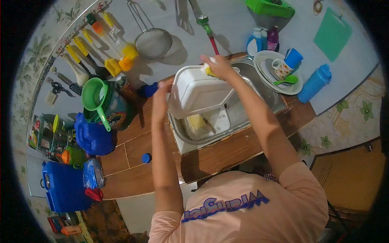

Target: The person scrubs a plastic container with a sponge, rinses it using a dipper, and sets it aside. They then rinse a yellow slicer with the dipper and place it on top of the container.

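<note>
Over the metal sink [259, 97] a white rectangular tub [198, 91] is held up and tilted. My left hand [161, 97] is at the tub's left edge, its fingers smeared and partly hidden. At the tub's top right rim, my right hand [221, 68] is closed on a yellow sponge [209, 72] with white foam on it. Below the tub, something yellowish [197, 122] lies in the sink's left part; I cannot make out what it is.
Stacked plates [298, 86] with cups and a green spoon [288, 79] stand right of the sink, beside a blue bottle [315, 84]. At left are a green dipper [95, 95], blue jugs [95, 135] and a blue cap [146, 158]. A strainer [153, 43] hangs above.
</note>
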Tool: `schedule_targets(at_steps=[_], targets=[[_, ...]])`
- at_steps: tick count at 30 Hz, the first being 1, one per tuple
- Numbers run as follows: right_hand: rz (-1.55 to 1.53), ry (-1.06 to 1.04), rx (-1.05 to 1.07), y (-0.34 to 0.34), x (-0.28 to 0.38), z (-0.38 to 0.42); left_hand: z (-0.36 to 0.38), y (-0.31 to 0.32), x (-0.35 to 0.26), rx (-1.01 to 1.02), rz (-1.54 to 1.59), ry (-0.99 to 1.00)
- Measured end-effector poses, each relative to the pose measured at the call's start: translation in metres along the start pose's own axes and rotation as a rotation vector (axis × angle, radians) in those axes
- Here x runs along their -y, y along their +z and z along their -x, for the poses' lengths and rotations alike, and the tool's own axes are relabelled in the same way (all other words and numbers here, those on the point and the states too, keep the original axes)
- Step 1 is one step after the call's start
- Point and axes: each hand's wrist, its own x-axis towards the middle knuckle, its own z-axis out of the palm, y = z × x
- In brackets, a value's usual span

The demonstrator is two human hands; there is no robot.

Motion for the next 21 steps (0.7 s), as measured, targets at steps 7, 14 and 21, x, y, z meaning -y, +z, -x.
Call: schedule_targets(at_steps=[7,14,21], targets=[[-0.019,-0.410,-0.254,0.044,0.054,0.020,-0.014,0.066,0.006,-0.502,-0.359,0.266],[-0.073,0.152,0.032,0.014,-0.058,-0.007,0.022,0.049,-0.017,-0.404,0.053,0.171],[-0.742,0.294,-0.058,-0.005,-0.105,0.013,0.034,0.042,0.001,-0.440,0.360,0.122]])
